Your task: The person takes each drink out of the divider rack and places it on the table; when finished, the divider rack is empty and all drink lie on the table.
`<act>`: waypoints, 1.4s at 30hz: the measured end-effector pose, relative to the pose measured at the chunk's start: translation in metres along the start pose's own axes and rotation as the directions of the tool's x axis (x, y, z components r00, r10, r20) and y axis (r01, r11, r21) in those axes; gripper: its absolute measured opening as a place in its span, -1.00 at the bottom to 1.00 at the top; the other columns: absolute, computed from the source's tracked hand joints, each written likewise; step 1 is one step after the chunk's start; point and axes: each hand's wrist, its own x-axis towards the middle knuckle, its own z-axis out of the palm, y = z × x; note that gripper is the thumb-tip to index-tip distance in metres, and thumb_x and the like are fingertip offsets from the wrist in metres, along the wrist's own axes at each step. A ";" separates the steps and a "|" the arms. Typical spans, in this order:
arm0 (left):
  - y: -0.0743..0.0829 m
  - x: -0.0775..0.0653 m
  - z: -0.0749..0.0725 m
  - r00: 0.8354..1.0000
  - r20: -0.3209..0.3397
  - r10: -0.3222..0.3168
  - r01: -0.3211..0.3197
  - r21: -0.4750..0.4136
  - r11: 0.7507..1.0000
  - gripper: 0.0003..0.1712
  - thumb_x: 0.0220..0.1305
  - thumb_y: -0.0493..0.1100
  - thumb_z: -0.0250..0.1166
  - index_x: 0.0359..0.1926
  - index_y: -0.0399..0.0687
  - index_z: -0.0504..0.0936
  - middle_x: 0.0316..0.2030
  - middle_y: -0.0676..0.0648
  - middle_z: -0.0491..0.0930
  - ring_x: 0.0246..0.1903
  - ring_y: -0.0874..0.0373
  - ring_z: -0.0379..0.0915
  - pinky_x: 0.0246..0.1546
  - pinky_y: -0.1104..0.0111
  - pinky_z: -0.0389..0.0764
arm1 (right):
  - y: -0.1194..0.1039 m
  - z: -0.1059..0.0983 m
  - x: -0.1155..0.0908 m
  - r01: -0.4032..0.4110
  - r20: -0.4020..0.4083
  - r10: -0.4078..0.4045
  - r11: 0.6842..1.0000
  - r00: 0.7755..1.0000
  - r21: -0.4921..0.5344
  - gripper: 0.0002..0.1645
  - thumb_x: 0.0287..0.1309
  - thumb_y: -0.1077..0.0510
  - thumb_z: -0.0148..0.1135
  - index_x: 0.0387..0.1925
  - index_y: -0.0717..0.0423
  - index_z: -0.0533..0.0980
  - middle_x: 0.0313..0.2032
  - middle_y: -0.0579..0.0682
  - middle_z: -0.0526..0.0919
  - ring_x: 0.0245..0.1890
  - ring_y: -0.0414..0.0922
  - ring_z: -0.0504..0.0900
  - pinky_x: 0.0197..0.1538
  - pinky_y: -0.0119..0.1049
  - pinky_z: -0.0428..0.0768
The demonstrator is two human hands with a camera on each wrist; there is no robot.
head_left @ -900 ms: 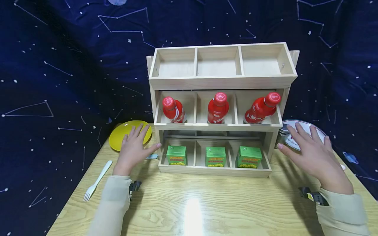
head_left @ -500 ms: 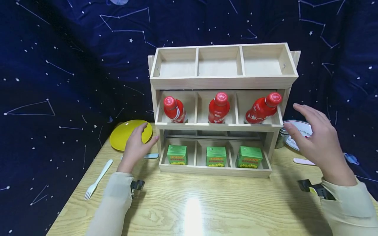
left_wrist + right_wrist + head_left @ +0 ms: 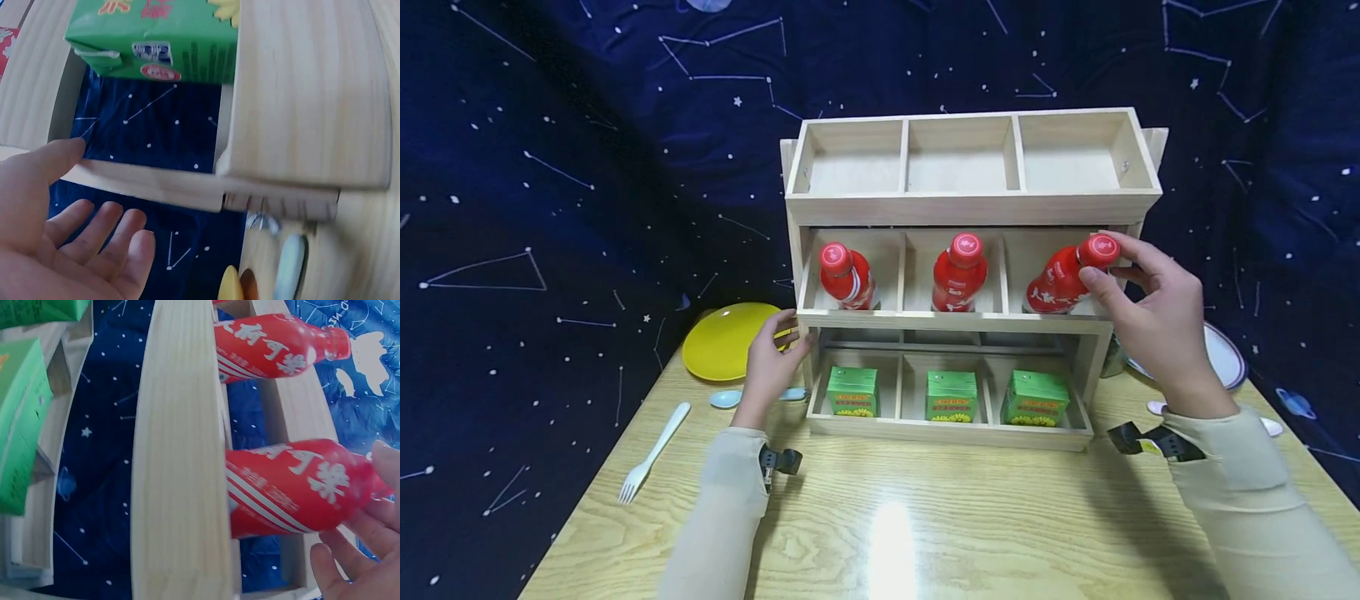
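My right hand holds the red-capped neck of the rightmost red bottle between thumb and fingers. That bottle leans to the right in the middle tier of a wooden shelf rack. In the right wrist view, the fingers curl about the bottle's top end. My left hand is at the rack's left upright, its thumb near the front and its loosely bent fingers on the outer side. A gap shows between those fingers and the wood in the left wrist view.
Two more red bottles stand in the middle tier. Green drink cartons sit in the bottom tier. A yellow plate, a blue spoon and a pale fork lie left; a white plate is at right.
My right hand has moved left from above the white plate to the rightmost bottle and taken hold of its neck. The left hand has moved right, from over the yellow plate to the rack's upright.
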 end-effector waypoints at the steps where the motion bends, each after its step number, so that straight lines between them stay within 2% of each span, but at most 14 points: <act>1: 0.005 -0.002 0.001 1.000 -0.006 -0.008 0.008 -0.030 1.000 -0.35 0.28 -0.17 0.37 0.33 -0.19 0.38 0.18 -0.25 0.47 0.11 -0.18 0.48 0.17 0.01 0.50 | 0.001 0.002 0.000 -0.006 0.001 0.006 1.000 1.000 0.009 -0.45 0.18 0.29 0.38 0.23 0.14 0.52 0.08 -0.03 0.62 -0.09 -0.31 0.56 0.02 -0.62 0.51; 4: 0.006 -0.004 0.006 1.000 -0.025 -0.013 0.011 -0.085 0.996 -0.41 0.28 -0.24 0.36 0.29 -0.25 0.42 0.15 -0.29 0.49 0.08 -0.20 0.50 0.16 0.02 0.51 | 0.004 0.008 0.000 0.006 -0.006 -0.006 0.998 1.000 0.055 -0.45 0.16 0.32 0.38 0.21 0.14 0.53 0.06 -0.06 0.63 -0.06 -0.27 0.57 0.05 -0.56 0.52; 7: 0.004 -0.004 0.008 0.999 -0.044 -0.010 0.005 -0.101 0.995 -0.47 0.27 -0.25 0.38 0.23 -0.27 0.49 0.11 -0.29 0.53 0.04 -0.20 0.52 0.13 0.06 0.56 | 0.002 0.012 0.001 0.039 -0.016 -0.038 0.996 0.999 0.085 -0.46 0.16 0.39 0.35 0.20 0.20 0.52 0.07 0.04 0.63 -0.02 -0.27 0.56 0.08 -0.53 0.52; 9: -0.004 -0.002 0.010 0.998 -0.065 -0.002 -0.005 -0.102 0.995 -0.50 0.26 -0.21 0.41 0.19 -0.23 0.54 0.06 -0.24 0.56 0.01 -0.13 0.55 0.07 0.15 0.61 | -0.004 0.014 0.001 0.064 -0.031 -0.061 0.992 0.998 0.107 -0.48 0.14 0.43 0.34 0.17 0.28 0.53 0.05 0.10 0.64 -0.04 -0.26 0.57 0.08 -0.52 0.52; 16: -0.007 -0.003 0.011 0.990 -0.137 0.018 -0.033 -0.109 0.993 -0.55 0.24 -0.15 0.43 0.12 -0.17 0.60 -0.05 -0.17 0.60 -0.05 -0.05 0.59 -0.03 0.31 0.66 | -0.029 0.018 0.007 0.163 -0.093 -0.152 0.978 0.984 0.128 -0.57 0.12 0.47 0.33 0.07 0.41 0.55 -0.05 0.27 0.65 -0.08 -0.23 0.59 0.13 -0.45 0.53; 20: -0.008 -0.004 0.011 0.990 -0.143 0.007 -0.024 -0.121 0.992 -0.54 0.24 -0.13 0.43 0.12 -0.17 0.60 -0.05 -0.17 0.60 -0.04 -0.05 0.58 -0.01 0.29 0.65 | -0.039 0.013 0.011 0.211 -0.150 -0.184 0.959 0.971 0.191 -0.61 0.15 0.40 0.34 0.04 0.45 0.56 -0.07 0.31 0.65 -0.08 -0.13 0.62 0.17 -0.34 0.55; 24: -0.008 -0.005 0.013 0.993 -0.121 0.003 -0.020 -0.142 0.990 -0.51 0.24 -0.11 0.43 0.15 -0.20 0.59 -0.02 -0.21 0.59 -0.02 -0.08 0.56 0.01 0.28 0.64 | -0.049 -0.003 0.015 0.225 -0.215 -0.166 0.929 0.963 0.294 -0.59 0.16 0.33 0.38 0.02 0.48 0.57 -0.10 0.27 0.68 -0.09 -0.05 0.63 0.20 -0.29 0.54; 27: -0.009 -0.004 0.014 0.993 -0.117 0.001 -0.020 -0.154 0.988 -0.50 0.23 -0.11 0.44 0.15 -0.18 0.60 -0.02 -0.20 0.59 -0.02 -0.08 0.55 0.00 0.28 0.65 | -0.050 -0.019 0.010 0.208 -0.218 -0.146 0.932 0.965 0.297 -0.59 0.15 0.33 0.38 0.00 0.51 0.56 -0.14 0.20 0.70 -0.12 -0.06 0.64 0.18 -0.33 0.54; 29: -0.008 -0.004 0.014 0.993 -0.121 -0.005 -0.015 -0.161 0.987 -0.50 0.22 -0.11 0.44 0.15 -0.17 0.61 -0.03 -0.20 0.60 -0.03 -0.08 0.55 -0.01 0.30 0.65 | -0.047 -0.029 0.003 0.182 -0.198 -0.134 0.952 0.971 0.248 -0.61 0.15 0.36 0.37 0.00 0.50 0.57 -0.15 0.11 0.70 -0.15 -0.10 0.64 0.14 -0.40 0.56; 30: -0.009 -0.004 0.014 0.992 -0.122 -0.009 -0.012 -0.166 0.986 -0.51 0.21 -0.11 0.45 0.14 -0.16 0.61 -0.04 -0.19 0.60 -0.03 -0.07 0.55 -0.02 0.31 0.65 | -0.043 -0.033 -0.002 0.172 -0.190 -0.124 0.950 0.974 0.260 -0.61 0.12 0.39 0.37 -0.01 0.53 0.56 -0.17 0.10 0.70 -0.18 -0.10 0.63 0.11 -0.43 0.57; 34: -0.009 -0.004 0.013 0.992 -0.128 -0.020 -0.002 -0.169 0.986 -0.51 0.21 -0.12 0.45 0.13 -0.17 0.62 -0.05 -0.18 0.60 -0.04 -0.08 0.55 -0.06 0.38 0.66 | -0.028 -0.048 -0.025 0.105 -0.151 -0.079 0.980 0.985 0.171 -0.62 0.10 0.45 0.35 -0.01 0.51 0.57 -0.17 -0.03 0.69 -0.19 -0.16 0.62 0.05 -0.53 0.56; 37: -0.008 -0.004 0.013 0.992 -0.128 -0.017 -0.005 -0.166 0.986 -0.52 0.21 -0.13 0.45 0.13 -0.19 0.63 -0.06 -0.20 0.61 -0.04 -0.09 0.56 -0.08 0.42 0.65 | -0.013 -0.058 -0.042 0.059 -0.132 -0.047 0.994 0.990 0.091 -0.60 0.12 0.45 0.34 0.03 0.46 0.57 -0.13 -0.14 0.67 -0.14 -0.22 0.60 0.09 -0.57 0.51; 42: -0.008 -0.004 0.012 0.990 -0.138 -0.021 -0.004 -0.174 0.985 -0.51 0.18 -0.10 0.48 0.11 -0.17 0.66 -0.06 -0.24 0.66 -0.06 -0.08 0.59 -0.11 0.48 0.62 | 0.015 -0.070 -0.063 -0.064 -0.128 0.059 0.997 0.990 -0.036 -0.55 0.14 0.44 0.33 0.10 0.32 0.58 -0.10 -0.28 0.62 -0.14 -0.29 0.55 0.07 -0.65 0.46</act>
